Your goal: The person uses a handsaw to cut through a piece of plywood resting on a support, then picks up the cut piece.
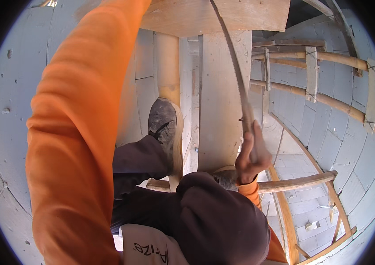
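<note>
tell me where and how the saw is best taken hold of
By the handle at its near end, probably coming from below, as the right hand holds it. The long, thin blade runs up and away from there, and its left edge looks toothed, making it a poor grip. The handle's exact shape is blurred and partly hidden.

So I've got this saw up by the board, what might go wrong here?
The saw in your right hand might slip at the wooden board and swing back toward your legs. Your left shoe appears to rest on a round bamboo pole, so it could roll or slide off.
</note>
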Demonstrator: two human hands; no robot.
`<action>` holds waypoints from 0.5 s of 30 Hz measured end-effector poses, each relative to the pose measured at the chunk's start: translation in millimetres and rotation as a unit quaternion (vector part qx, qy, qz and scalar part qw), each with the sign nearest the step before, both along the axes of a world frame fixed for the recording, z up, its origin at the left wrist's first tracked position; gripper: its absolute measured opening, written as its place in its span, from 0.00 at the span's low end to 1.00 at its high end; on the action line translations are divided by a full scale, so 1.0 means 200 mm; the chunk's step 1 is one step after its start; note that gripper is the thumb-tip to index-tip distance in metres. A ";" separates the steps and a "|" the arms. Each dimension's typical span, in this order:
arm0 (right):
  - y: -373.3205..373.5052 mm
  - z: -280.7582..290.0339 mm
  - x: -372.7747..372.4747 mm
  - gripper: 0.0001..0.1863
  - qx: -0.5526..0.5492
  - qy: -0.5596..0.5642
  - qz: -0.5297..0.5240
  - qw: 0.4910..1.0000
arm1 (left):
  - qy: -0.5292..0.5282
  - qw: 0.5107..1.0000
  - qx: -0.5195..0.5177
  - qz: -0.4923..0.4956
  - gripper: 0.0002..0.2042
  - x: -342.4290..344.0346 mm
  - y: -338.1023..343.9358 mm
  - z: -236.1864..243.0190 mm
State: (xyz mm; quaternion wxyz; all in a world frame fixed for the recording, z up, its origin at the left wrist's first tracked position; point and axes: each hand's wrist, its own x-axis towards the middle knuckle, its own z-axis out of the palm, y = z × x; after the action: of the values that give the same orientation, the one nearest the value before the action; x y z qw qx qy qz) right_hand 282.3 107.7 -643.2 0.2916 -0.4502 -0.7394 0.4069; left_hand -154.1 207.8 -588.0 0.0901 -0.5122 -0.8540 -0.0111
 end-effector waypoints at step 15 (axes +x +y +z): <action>0.16 -0.04 -0.55 0.18 0.063 0.096 0.028 0.993 | -0.018 0.999 0.035 0.006 0.52 0.04 -0.05 0.04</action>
State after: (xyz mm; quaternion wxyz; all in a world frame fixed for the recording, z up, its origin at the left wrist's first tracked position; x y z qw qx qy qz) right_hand 171.9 139.8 -652.2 0.3776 -0.3686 -0.7447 0.4086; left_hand -146.5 198.6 -580.7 0.0927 -0.5035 -0.8575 -0.0502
